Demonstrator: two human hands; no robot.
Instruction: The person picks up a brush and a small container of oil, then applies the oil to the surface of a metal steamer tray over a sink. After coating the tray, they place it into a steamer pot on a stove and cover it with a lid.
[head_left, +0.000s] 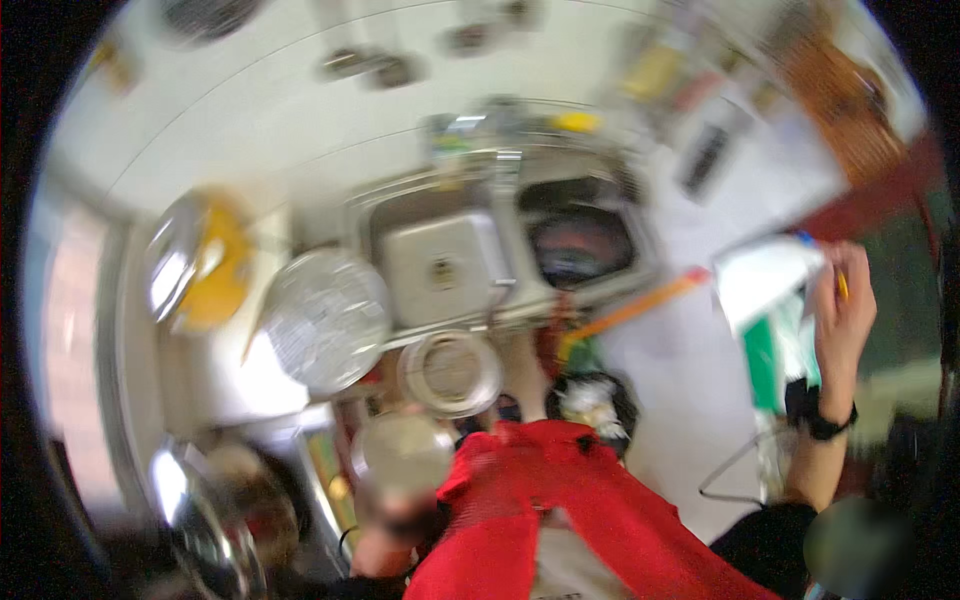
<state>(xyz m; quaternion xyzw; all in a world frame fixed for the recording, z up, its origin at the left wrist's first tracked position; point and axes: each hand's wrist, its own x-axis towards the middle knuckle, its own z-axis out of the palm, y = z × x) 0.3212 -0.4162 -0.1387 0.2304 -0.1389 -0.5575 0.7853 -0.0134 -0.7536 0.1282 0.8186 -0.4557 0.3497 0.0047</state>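
Observation:
My right hand (847, 300), with a black band on its wrist, is at the right with its fingers curled at the edge of a white and green plastic packet (765, 322). A small yellow spot shows between those fingers. Low in the view, my left hand (394, 499) is badly blurred. It meets the near edge of a pale round dish (405, 451) and appears to grip it. Just beyond that dish is another round pale bowl (450, 373), partly smeared by motion.
A double steel sink (439, 270) lies ahead, with a dark round vessel (577, 244) in its right basin. A large clear round lid or bowl (326, 319) sits left of it. An orange strip (637, 304) crosses the white counter (667, 360). A lined bin (596, 409) stands below.

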